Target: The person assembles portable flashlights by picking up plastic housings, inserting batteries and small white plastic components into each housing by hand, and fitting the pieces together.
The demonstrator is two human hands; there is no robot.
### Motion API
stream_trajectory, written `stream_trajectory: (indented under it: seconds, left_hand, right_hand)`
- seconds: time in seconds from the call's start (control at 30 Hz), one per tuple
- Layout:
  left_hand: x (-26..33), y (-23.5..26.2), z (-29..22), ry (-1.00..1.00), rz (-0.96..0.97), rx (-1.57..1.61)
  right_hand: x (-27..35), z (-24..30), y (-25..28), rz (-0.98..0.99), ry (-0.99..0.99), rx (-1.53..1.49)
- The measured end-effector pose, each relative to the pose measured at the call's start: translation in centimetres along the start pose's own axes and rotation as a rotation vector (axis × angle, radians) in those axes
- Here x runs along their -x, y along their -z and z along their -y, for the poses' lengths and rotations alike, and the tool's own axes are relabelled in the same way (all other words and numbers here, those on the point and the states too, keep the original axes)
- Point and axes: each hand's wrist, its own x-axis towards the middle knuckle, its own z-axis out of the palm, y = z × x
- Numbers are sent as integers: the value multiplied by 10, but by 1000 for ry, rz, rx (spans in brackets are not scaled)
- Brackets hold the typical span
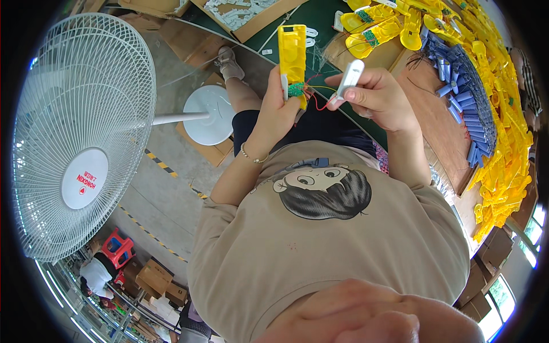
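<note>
My left hand (275, 98) is closed around the lower end of a long yellow plastic housing (293, 54), which stands upright with its hollow side showing. A small green circuit board (295, 90) sits at the housing's lower end, beside my fingers. Between thumb and fingers, my right hand (384, 98) grips a slim white plastic piece (351, 74), tilted and apart from the housing. Thin red and yellow wires (321, 87) stretch from the board toward that white piece; where they end is hidden by my fingers. Both hands are over the table's near edge.
A green-topped table (323, 26) carries a cardboard tray (254, 31) of white parts. Yellow housings (374, 37) with green boards lie right of it. Blue cylindrical cells (466, 108) and a heap of yellow shells (506, 154) lie farther right. A large fan (86, 131) stands at left.
</note>
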Motion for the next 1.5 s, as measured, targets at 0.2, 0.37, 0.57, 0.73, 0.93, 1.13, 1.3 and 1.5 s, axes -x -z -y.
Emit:
stream_trajectory:
  seconds: [0.2, 0.37, 0.57, 0.73, 0.93, 1.13, 1.3, 1.5]
  left_hand:
    - [9, -5, -3, -186, 130, -572]
    - [9, 0, -2, -306, 101, -698]
    - [13, -1, -1, -316, 164, -735]
    - [22, -18, -5, 16, 293, -310]
    - [22, -28, -12, -159, 258, -457]
    - [0, -6, -31, -696, -85, -521]
    - [-13, -5, -43, -722, 316, -387]
    - [-6, -19, -40, -116, 414, 306]
  right_hand:
    - [-12, 6, 1, -24, -117, 7]
    - [-7, 1, 16, 24, -198, -174]
    - [-3, -5, 21, 54, -196, -278]
    - [-6, -11, 4, -651, 199, 839]
    - [-4, -14, -7, -445, 108, 565]
    - [0, -15, -4, -104, 114, 27]
    - [4, -6, 6, 120, 138, -163]
    - [6, -20, -12, 228, 85, -226]
